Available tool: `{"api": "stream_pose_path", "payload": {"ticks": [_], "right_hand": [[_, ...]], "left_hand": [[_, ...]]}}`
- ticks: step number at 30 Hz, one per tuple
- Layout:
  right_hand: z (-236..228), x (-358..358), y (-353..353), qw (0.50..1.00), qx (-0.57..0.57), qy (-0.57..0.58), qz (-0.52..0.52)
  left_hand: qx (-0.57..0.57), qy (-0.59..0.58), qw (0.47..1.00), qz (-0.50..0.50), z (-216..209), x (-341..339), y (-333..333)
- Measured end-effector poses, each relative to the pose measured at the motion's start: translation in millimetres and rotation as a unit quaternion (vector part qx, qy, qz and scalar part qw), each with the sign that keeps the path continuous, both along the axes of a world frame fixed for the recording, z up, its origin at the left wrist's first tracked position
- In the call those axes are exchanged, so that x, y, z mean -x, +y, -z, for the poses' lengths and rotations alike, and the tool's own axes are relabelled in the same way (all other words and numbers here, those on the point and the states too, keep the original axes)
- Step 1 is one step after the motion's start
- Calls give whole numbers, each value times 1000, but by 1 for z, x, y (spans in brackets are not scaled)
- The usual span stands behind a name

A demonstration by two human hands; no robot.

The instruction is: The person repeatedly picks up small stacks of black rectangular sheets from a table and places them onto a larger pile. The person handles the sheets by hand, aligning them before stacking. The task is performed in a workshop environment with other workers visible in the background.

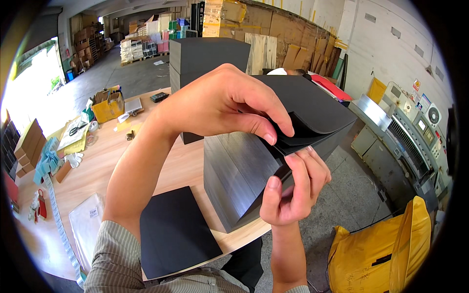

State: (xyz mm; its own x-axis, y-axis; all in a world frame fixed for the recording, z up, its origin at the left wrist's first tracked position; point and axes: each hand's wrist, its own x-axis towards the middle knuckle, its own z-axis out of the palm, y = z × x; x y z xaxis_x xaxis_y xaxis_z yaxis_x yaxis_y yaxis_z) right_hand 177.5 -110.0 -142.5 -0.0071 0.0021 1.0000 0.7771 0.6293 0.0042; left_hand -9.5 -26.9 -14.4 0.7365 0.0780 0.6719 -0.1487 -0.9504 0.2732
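Observation:
My left hand (234, 105) reaches over a tall stack of black sheets (239, 176), thumb and forefinger closed at its near corner. Between them are the edges of a few black sheets (312, 122), bent up and curling off the top. Just below, my right hand (295, 190) touches that same corner with its fingertips. Its fingers are bent and its thumb stands apart; the far fingers are partly hidden. A flat black sheet or thin pile (178, 232) lies on the wooden table (161, 176), beside my left forearm.
Another tall dark stack (210, 53) rises behind my left wrist. On the table's left are a yellow box (107, 105), scissors (78, 128) and clear plastic bags (85, 222). A large machine (405, 136) stands at right, with a yellow cover or bag (376, 259) on the near floor.

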Motion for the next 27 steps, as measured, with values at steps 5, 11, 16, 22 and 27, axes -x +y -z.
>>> {"api": "stream_pose_path", "payload": {"ticks": [5, 11, 16, 22, 27], "right_hand": [[0, 0, 0, 1000, -2, 0, -2], [-1, -1, -1, 1000, 1, 3, 1], [0, 0, 0, 1000, -4, 6, -2], [-1, 1, -2, 1000, -1, 11, 1], [-1, 3, -1, 1000, -1, 15, 1]], "left_hand": [[4, -1, 1000, -8, 1, 1, -2], [-21, -26, 999, 6, 5, 0, -3], [-139, -50, 988, -35, 10, 1, -8], [-236, -66, 959, -142, 20, -3, -16], [-201, -56, 976, -69, 17, 1, -9]]}}
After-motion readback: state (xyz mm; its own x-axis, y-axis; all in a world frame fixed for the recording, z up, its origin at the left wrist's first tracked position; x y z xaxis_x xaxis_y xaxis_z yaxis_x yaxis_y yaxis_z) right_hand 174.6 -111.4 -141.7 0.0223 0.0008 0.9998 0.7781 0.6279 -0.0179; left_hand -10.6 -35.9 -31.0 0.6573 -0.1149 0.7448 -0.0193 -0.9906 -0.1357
